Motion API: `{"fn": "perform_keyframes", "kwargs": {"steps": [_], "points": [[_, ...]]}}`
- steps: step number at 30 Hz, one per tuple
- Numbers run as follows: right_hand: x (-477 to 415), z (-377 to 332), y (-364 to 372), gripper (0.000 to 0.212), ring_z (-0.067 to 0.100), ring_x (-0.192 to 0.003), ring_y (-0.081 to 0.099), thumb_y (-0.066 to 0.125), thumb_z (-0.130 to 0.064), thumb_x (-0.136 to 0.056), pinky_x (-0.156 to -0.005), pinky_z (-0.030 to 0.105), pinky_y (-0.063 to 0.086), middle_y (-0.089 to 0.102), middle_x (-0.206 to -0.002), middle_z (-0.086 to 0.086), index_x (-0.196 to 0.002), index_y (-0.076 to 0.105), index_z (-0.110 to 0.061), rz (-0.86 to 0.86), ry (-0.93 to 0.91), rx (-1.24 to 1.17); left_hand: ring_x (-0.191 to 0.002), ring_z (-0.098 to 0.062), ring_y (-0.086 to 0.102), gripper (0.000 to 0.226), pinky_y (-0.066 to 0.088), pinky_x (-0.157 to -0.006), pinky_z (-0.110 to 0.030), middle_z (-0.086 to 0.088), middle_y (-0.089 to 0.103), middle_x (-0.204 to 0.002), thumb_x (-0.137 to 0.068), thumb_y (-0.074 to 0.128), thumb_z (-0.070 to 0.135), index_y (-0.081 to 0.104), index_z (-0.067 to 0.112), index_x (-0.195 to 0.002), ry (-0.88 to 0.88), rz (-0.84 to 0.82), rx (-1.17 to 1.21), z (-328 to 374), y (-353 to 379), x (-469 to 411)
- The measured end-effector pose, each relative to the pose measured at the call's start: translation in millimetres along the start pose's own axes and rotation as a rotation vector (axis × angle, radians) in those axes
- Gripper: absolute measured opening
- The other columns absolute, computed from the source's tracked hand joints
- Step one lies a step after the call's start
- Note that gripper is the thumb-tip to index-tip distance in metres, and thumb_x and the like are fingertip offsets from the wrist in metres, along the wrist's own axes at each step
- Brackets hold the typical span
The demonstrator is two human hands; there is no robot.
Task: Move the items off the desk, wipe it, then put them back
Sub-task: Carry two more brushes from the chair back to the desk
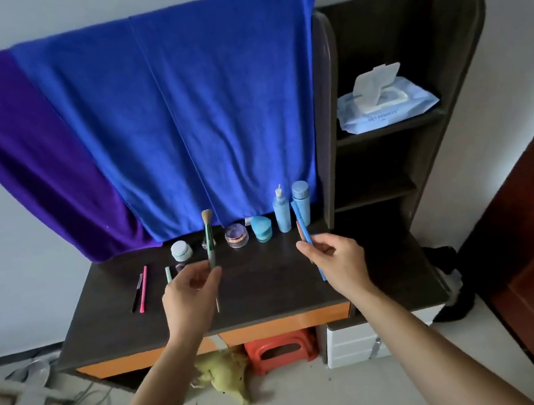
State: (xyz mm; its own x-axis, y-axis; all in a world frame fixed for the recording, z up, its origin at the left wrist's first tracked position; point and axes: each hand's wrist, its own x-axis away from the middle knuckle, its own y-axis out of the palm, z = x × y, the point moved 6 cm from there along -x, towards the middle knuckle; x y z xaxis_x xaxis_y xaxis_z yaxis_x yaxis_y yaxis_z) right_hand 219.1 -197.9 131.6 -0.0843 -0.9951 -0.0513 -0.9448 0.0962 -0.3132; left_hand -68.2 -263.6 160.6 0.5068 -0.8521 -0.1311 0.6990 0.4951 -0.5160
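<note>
Status: mid-task, phase unclear.
- Left hand: grip pinched on a makeup brush, bristles up, held above the table.
- Right hand: grip pinched on a blue pencil-like stick, also off the surface.
- On the table: white jar, clear purple-lidded jar, teal case, pump bottle and blue bottle in the back row. Pink pencil and black pencil at left.
- Wet wipes pack sits on the side shelf, flap open. No wipe in hand.

My read: either early clear-off or late put-back. I can't tell whether it's been wiped.
</note>
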Motion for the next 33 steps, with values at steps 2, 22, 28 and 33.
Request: {"fn": "perform_keyframes", "kwargs": {"steps": [2, 22, 28, 33], "points": [[-32.9, 2.9, 20.5, 0.022, 0.011, -0.069, 0.068, 0.079, -0.045, -0.083, -0.074, 0.036, 0.056, 0.072, -0.07, -0.007, -0.088, 0.078, -0.024, -0.053, 0.018, 0.009, -0.069, -0.001, 0.064, 0.016, 0.05, -0.073, -0.032, 0.022, 0.067, -0.069, -0.081, 0.078, 0.029, 0.067, 0.038, -0.073, -0.023, 0.018, -0.031, -6.1, 8.3, -23.7], [-115.0, 80.7, 247.2, 0.023, 0.001, -0.059, 0.064, 0.078, -0.043, -0.084, -0.068, 0.028, 0.053, 0.068, -0.059, -0.011, -0.074, 0.073, -0.023, -0.466, 0.342, 0.358, -0.076, -0.018, 0.064, 0.009, 0.037, -0.065, -0.024, 0.01, 0.064, -0.067, -0.083, 0.073, 0.029, 0.071, 0.02, -0.083, -0.375, -0.368, -0.3, -197.7, 62.2, -158.6], [-101.3, 123.6, 308.2, 0.028, 0.01, -0.066, 0.07, 0.078, -0.045, -0.084, -0.074, 0.036, 0.059, 0.072, -0.067, -0.004, -0.079, 0.075, -0.018, -0.517, 0.487, 0.437, -0.072, -0.011, 0.057, 0.011, 0.036, -0.066, -0.021, 0.013, 0.061, -0.07, -0.084, 0.072, 0.03, 0.069, 0.021, -0.088, -0.409, -0.457, -0.315, -243.8, 81.5, -167.4], [-105.8, 129.3, 330.6, 0.025, 0.009, -0.068, 0.068, 0.075, -0.047, -0.086, -0.067, 0.027, 0.053, 0.072, -0.068, -0.008, -0.081, 0.076, -0.022, -0.503, 0.496, 0.516, -0.08, -0.019, 0.065, 0.011, 0.039, -0.067, -0.023, 0.012, 0.06, -0.071, -0.084, 0.071, 0.031, 0.069, 0.021, -0.087, -0.413, -0.498, -0.343, -261.2, 89.6, -173.2]]}}
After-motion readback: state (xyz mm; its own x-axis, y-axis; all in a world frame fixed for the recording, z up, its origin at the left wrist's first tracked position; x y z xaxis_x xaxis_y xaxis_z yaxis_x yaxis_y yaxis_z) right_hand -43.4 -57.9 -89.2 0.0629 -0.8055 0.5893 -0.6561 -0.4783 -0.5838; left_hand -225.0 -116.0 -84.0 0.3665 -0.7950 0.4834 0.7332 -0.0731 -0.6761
